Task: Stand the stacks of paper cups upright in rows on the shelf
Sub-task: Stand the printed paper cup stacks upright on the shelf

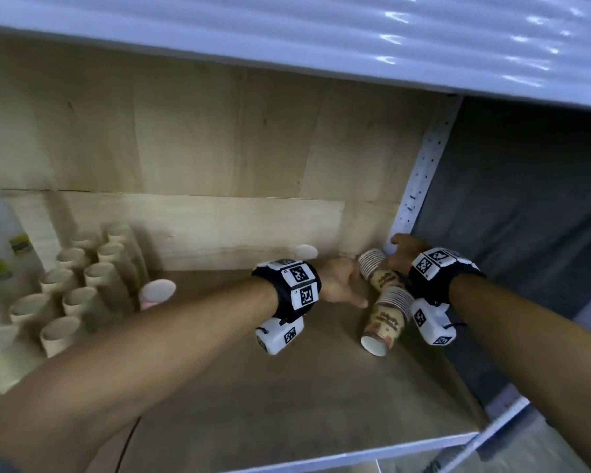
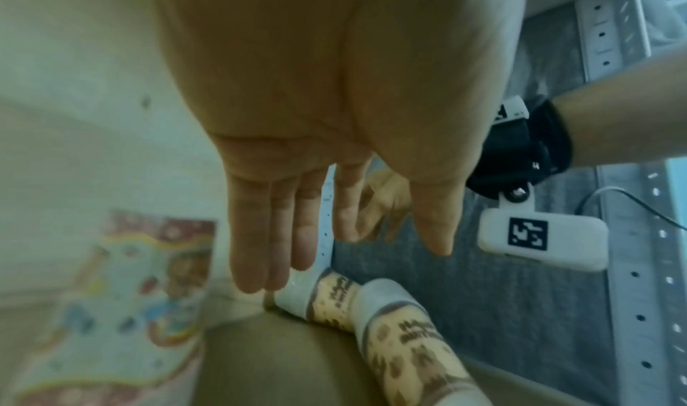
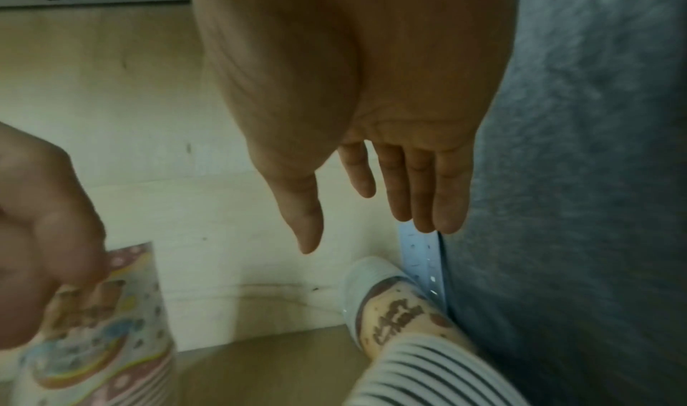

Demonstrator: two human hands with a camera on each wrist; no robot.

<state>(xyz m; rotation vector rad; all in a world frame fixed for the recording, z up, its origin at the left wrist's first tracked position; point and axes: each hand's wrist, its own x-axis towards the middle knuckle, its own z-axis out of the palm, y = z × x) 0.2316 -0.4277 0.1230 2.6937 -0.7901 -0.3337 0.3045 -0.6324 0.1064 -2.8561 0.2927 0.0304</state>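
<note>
Two stacks of brown-patterned paper cups lie on their sides in the shelf's back right corner: a near stack [image 1: 386, 322] [image 2: 409, 344] and a far stack [image 1: 376, 268] [image 3: 394, 315]. My left hand [image 1: 342, 285] [image 2: 353, 265] hovers just left of the far stack, its fingers straight and holding nothing. Over the far stack's right end, by the corner post, my right hand [image 1: 401, 250] [image 3: 368, 239] is also spread open and empty. Several plain brown stacks [image 1: 82, 285] stand upright in rows at the left.
A pink-printed stack [image 1: 156, 293] stands beside the rows, and a colourful stack [image 1: 306, 251] [image 2: 130, 294] stands near the back wall. Clear bottles [image 1: 0, 250] stand at far left. A perforated post [image 1: 420, 186] and grey side wall [image 1: 509, 216] close the right side.
</note>
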